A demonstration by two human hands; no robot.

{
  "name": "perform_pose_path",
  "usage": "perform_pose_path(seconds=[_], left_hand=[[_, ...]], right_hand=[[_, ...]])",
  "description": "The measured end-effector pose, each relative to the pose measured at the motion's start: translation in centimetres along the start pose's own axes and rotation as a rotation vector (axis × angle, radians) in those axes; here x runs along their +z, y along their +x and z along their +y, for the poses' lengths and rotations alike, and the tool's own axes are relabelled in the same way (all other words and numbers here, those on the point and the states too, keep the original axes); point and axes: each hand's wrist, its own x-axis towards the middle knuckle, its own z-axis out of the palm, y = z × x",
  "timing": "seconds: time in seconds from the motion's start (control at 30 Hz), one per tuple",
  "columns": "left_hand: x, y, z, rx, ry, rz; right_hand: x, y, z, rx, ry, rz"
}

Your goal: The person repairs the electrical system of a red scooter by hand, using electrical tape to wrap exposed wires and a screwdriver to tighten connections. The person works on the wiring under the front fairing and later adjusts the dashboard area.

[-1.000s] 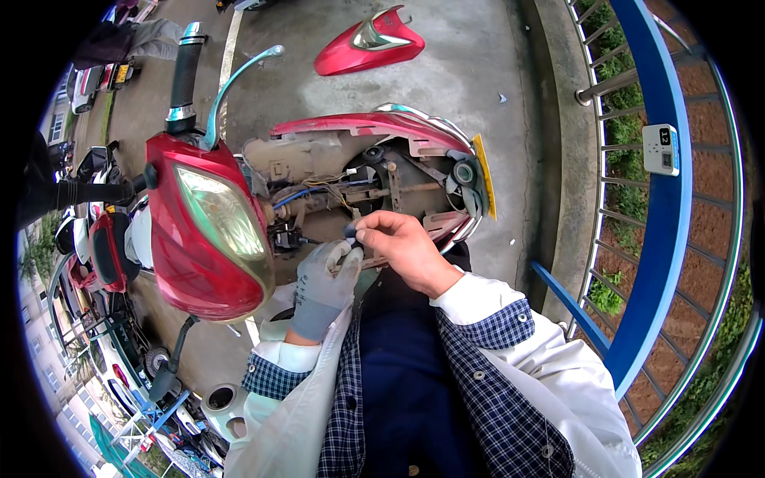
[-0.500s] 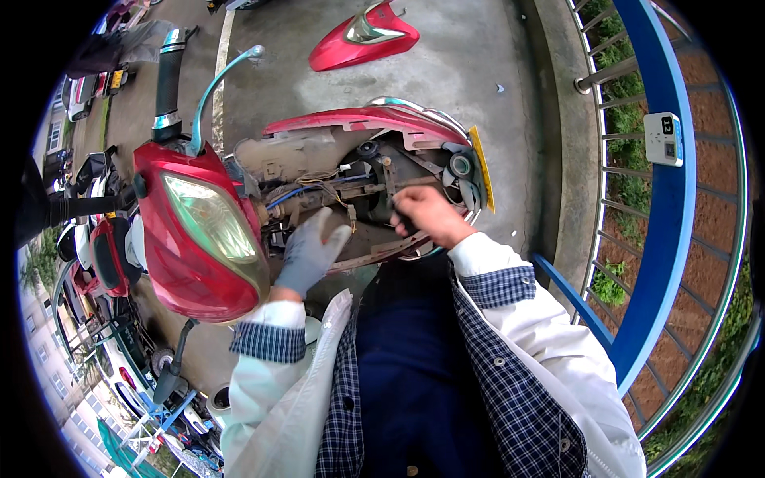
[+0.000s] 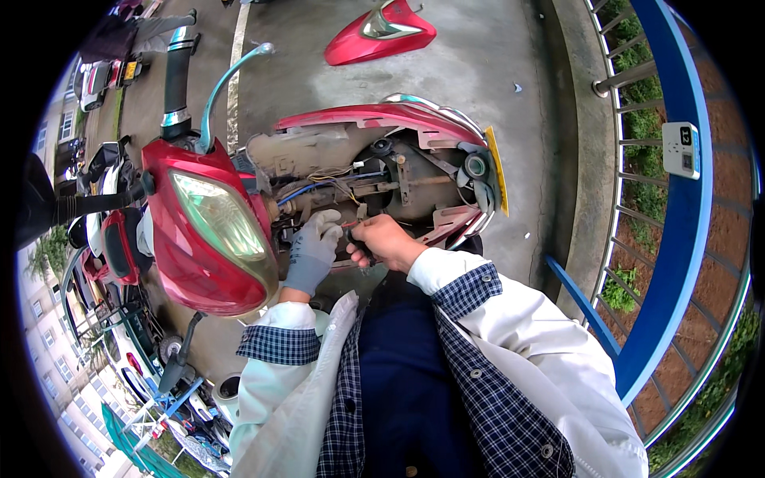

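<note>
My left hand [image 3: 312,253], in a grey glove, has its fingers curled near thin wires [image 3: 327,179] inside the opened front body [image 3: 374,119] of a red scooter; what they pinch, if anything, is too small to make out. Close beside it, my bare right hand [image 3: 384,243] is closed on a small dark tool [image 3: 357,253], mostly hidden by the fingers, with a bit of red showing. A connector [image 3: 362,210] hangs just above both hands. To the left is the red handlebar cowl [image 3: 179,271] with its headlight [image 3: 219,215], grip and levers.
A removed red panel [image 3: 374,40] lies on the concrete [image 3: 470,80] ahead. A blue railing [image 3: 677,263] with a small white box [image 3: 681,150] runs along my right, beside a planted strip. Parked scooters [image 3: 119,239] line the left, and another person [image 3: 135,32] is at the upper left.
My hands parted from their shared pinch, the right reaching further into the body, and have come back close together. The right hand has moved back leftward and down, now gripping the dark tool.
</note>
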Motion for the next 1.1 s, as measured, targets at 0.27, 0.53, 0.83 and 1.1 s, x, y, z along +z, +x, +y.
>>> perform_pose_path(seconds=[0.27,0.53,0.83,1.1], left_hand=[[1.4,-0.8,-1.9,-0.124,-0.041,0.077],[1.7,0.0,-2.8,-0.344,-0.18,0.032],[0.4,0.3,-1.5,-0.339,-0.563,-0.126],[0.4,0.3,-1.4,-0.386,-0.508,-0.123]], right_hand=[[0.8,1.1,0.8,0.04,-0.16,0.09],[0.2,1.5,1.8,-0.2,-0.11,0.14],[-0.7,1.2,1.8,-0.318,-0.431,0.201],[0.6,1.2,2.3,-0.306,-0.177,0.183]])
